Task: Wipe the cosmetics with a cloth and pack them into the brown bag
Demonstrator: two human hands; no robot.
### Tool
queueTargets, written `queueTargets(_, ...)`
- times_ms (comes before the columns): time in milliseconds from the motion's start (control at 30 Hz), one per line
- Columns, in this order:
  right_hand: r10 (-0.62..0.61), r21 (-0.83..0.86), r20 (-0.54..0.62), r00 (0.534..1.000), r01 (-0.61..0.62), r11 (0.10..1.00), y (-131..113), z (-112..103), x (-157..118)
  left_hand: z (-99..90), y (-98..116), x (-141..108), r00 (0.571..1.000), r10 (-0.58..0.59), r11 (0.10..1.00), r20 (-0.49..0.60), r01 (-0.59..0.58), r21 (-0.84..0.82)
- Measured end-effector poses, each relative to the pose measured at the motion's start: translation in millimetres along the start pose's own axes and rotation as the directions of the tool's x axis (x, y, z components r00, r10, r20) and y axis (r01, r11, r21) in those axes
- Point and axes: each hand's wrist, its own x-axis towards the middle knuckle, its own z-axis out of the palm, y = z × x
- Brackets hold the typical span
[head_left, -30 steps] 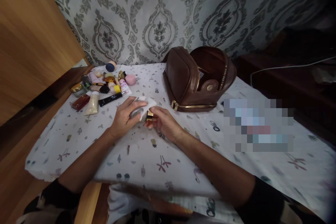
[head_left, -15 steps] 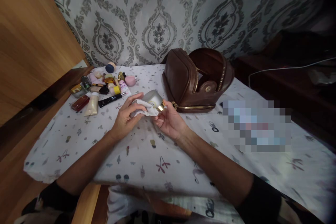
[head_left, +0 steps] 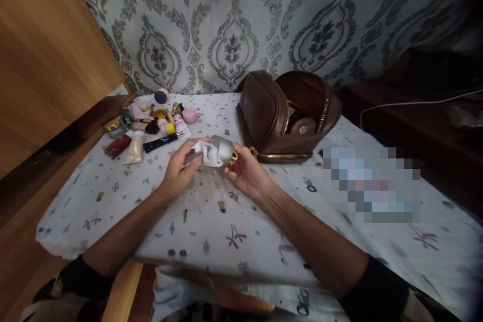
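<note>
Between my hands, above the cloth-covered table, is a frosted grey cosmetic jar [head_left: 223, 150] with a gold lid, tipped on its side. My right hand [head_left: 251, 173] grips the jar by its gold lid end. A crumpled white wipe [head_left: 208, 153] is pinched in my left hand [head_left: 181, 168] and pressed against the jar's side. The wipe hides part of the jar, including most of its left end.
Left of my hands lie several cosmetics, among them a cream tube [head_left: 134, 148], a black tube [head_left: 161, 142], a red-brown case [head_left: 117, 146] and a pink jar [head_left: 189, 115]. An unzipped brown leather bag [head_left: 260, 110] stands behind my right hand. A pixelated patch covers something at right.
The jar has turned in my hands, so its gold lid points more to the right. The wipe has shifted along its side. The whole view has moved slightly.
</note>
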Motion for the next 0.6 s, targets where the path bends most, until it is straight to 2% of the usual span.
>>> queueTargets(133,-0.025,-0.157,0.055,0.998,0.034,0.987,6,-1,-1,-3.6,-4,3,0.997,0.012,0.999,-0.075,-0.01,0.032)
queueTargets(233,-0.054,-0.196,0.111,0.992,0.075,0.978,8,-1,-2,-5.8,-10,5,0.99,-0.018,0.999,-0.139,0.024,0.043)
queueTargets(400,-0.065,-0.124,0.17,0.983,0.087,0.988,5,-1,-4,-7.6,-19,8,0.977,-0.15,0.988,-0.154,0.153,0.006)
queueTargets(500,-0.083,-0.052,0.118,0.99,0.089,0.995,3,-1,-3,-8.6,-21,11,0.965,-0.231,0.973,-0.121,0.227,-0.052)
queueTargets(600,-0.155,-0.054,0.085,0.984,0.16,0.986,4,0,-3,-8.5,-24,12,0.942,-0.321,0.943,-0.099,0.309,-0.122)
